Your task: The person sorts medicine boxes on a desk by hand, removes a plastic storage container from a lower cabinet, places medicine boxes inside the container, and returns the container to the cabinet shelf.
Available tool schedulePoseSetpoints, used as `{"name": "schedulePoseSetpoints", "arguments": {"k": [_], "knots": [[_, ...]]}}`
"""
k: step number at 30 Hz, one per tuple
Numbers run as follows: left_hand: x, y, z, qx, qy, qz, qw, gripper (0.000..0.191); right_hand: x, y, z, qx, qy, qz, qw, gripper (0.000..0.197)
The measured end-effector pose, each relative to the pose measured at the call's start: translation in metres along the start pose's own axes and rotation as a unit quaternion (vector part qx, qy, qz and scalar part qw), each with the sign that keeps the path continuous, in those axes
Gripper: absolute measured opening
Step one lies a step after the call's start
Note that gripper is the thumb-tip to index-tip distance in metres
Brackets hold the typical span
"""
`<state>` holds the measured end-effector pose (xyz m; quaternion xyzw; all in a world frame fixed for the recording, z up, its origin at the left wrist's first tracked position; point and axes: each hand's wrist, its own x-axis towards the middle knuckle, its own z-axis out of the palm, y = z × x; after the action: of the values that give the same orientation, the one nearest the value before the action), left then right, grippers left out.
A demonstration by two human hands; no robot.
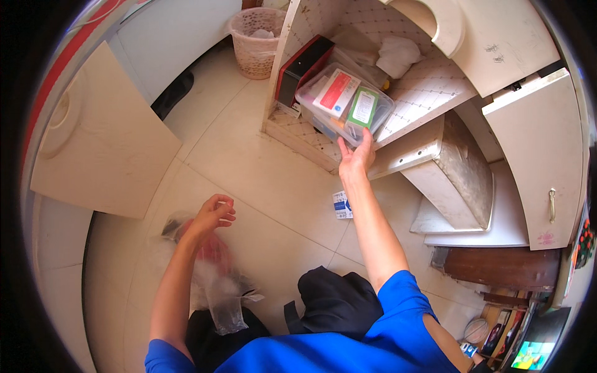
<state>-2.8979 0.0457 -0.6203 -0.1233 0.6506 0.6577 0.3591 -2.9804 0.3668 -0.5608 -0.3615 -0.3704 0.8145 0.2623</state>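
Note:
My right hand (pixel 357 156) is at the near end of a clear plastic container (pixel 319 114), its fingers against the rim and side. In the container lie a white and red box (pixel 336 93) and a green and white box (pixel 362 109). The container sits inside a low cabinet, next to a black and red box (pixel 305 65). My left hand (pixel 217 214) is in the air over the floor, fingers loosely curled with nothing in them. Below it are clear plastic bags (pixel 212 275), one with something pink inside.
A white and blue box (pixel 343 205) lies on the tiled floor below my right forearm. A pink basket (pixel 256 56) stands left of the cabinet. An open drawer (pixel 447 177) juts out at the right. A cabinet door (pixel 102 140) extends over the floor at the left.

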Motion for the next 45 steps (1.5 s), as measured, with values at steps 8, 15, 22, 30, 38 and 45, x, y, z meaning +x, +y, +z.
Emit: {"name": "schedulePoseSetpoints", "arguments": {"k": [8, 15, 22, 30, 38, 45], "knots": [[0.002, -0.004, 0.002, 0.004, 0.001, -0.002, 1.0, 0.028, 0.005, 0.007, 0.023, 0.131, 0.014, 0.006, 0.991, 0.045], [0.007, -0.01, 0.008, 0.009, -0.003, 0.0, 1.0, 0.025, 0.043, 0.021, 0.0, 0.143, -0.033, 0.059, 0.987, 0.06], [0.004, -0.014, -0.004, 0.001, 0.005, -0.01, 1.0, 0.022, -0.014, -0.002, -0.054, -0.145, -0.268, 0.073, 0.95, 0.044], [0.01, 0.004, -0.004, -0.025, 0.045, -0.007, 0.999, 0.019, 0.018, -0.01, -0.184, -0.654, -0.105, -0.285, 0.693, 0.059], [0.01, -0.006, -0.006, -0.031, 0.028, 0.0, 0.999, 0.021, -0.012, -0.017, -0.154, -0.576, -0.231, -0.038, 0.783, 0.039], [0.011, -0.015, -0.017, -0.021, 0.04, -0.005, 0.999, 0.022, -0.076, -0.06, -0.026, -0.176, -0.285, 0.037, 0.941, 0.032]]}}
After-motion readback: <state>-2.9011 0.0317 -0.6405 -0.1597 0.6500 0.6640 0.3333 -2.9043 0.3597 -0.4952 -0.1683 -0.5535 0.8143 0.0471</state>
